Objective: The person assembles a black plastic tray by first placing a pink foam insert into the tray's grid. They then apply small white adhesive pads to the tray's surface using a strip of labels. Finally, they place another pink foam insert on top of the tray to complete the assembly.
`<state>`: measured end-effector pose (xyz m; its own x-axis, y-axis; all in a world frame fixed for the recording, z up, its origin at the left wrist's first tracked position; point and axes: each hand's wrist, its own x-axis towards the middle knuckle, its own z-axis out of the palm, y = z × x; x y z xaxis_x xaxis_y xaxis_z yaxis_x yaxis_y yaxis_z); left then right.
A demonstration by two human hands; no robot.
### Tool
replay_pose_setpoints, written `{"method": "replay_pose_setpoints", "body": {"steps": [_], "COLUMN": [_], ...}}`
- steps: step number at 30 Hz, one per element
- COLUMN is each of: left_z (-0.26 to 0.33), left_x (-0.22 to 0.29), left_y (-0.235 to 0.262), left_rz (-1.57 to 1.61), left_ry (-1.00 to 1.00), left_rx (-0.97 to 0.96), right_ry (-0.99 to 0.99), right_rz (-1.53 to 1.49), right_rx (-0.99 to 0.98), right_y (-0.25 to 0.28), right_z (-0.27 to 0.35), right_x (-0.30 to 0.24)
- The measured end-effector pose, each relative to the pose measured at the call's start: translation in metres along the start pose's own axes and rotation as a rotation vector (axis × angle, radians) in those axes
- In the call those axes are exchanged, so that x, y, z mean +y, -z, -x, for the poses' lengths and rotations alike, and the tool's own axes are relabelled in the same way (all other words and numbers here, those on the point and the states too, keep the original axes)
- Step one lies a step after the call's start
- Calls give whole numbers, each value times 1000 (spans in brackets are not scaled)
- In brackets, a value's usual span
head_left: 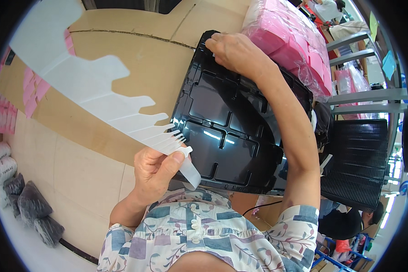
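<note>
A long white die-cut strip (99, 106) with a row of tab-like cutouts stretches from the upper left down to my left hand (156, 174). My thumb and fingers pinch its near end, and a short loose tail hangs to the right over a black moulded plastic tray (208, 106). This shiny tray has several shallow recesses and lies in front of my body. My right hand (238, 52) is at the tray's far left corner, fingers curled and closed. Whatever may be between those fingertips is hidden.
Tan cardboard (136, 59) lies beneath and left of the tray. Pink packs in clear plastic (290, 41) stand at the far right. A black ribbed stack (356, 158) sits beside a grey metal rack (367, 95). Dark bags (34, 204) lie at left. Other people are in the background.
</note>
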<state>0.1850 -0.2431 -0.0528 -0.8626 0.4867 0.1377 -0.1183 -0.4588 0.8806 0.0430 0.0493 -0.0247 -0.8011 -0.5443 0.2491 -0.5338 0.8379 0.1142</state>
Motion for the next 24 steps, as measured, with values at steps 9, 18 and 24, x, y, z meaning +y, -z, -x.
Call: {"method": "replay_pose_setpoints", "body": {"steps": [9, 18, 24], "left_z": [2, -16, -28], "left_x": [6, 23, 24], "left_y": [-4, -6, -13], "left_rz": [-11, -58, -19], "left_ry": [88, 138, 89], "left_rx": [77, 82, -16], "right_ry": [-616, -707, -748], "right_rz": [-1000, -1835, -1600], "right_rx": [187, 72, -112], "right_y": [11, 59, 98], "right_z": [28, 71, 77], "right_x": [5, -62, -148]}}
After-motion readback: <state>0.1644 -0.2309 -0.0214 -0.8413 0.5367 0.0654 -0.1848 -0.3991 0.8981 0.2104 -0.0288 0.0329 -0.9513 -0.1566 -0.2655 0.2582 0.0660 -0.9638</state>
